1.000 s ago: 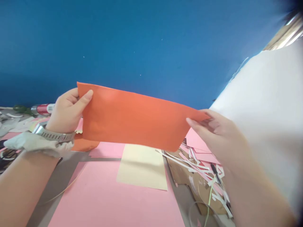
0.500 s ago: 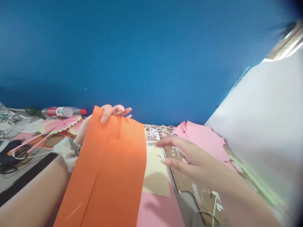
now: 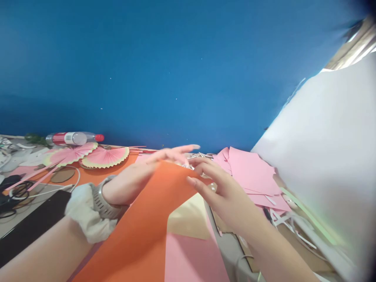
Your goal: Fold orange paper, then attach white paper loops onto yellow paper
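With right hand [image 3: 226, 194], pinches far corner of orange sheet [image 3: 143, 219]. With left hand [image 3: 136, 174], meets its far edge, several fingers extended; cannot confirm a grip. Holds sheet partly over cream sheet [image 3: 189, 219] and pink sheet [image 3: 189, 260], right of pleated fans [image 3: 107, 158].

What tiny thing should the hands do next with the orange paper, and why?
Maybe the left hand could gently pinch the top edge of the orange paper: its fingers look stretched out, while the paper slants and the right hand is at the corner.
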Available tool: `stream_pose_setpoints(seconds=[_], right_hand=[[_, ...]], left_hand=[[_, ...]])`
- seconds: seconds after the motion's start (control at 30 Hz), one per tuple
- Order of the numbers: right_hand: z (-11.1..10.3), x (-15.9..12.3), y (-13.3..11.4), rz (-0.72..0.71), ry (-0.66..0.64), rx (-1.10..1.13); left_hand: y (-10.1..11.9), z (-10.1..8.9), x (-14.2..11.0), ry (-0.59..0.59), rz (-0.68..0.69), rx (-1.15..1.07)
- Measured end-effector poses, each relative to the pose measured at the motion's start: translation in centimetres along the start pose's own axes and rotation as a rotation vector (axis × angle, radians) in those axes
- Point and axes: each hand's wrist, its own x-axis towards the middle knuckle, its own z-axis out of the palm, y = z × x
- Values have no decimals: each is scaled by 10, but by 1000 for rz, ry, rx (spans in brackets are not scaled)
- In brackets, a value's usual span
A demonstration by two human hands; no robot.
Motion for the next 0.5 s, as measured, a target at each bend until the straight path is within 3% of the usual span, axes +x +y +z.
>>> stream_pose_setpoints(seconds=[0.13,0.23,0.5], right_hand=[[-11,-2,-9,142,-18,-113],[-20,-3,-18,205,-51,-143],[-18,-9,-20,143,-7,-129]], left_hand=[[9,-13,-3,-42,-86,-143],[12,-13,-5,32,-168,51],[9,14,-7,158,-114,428]])
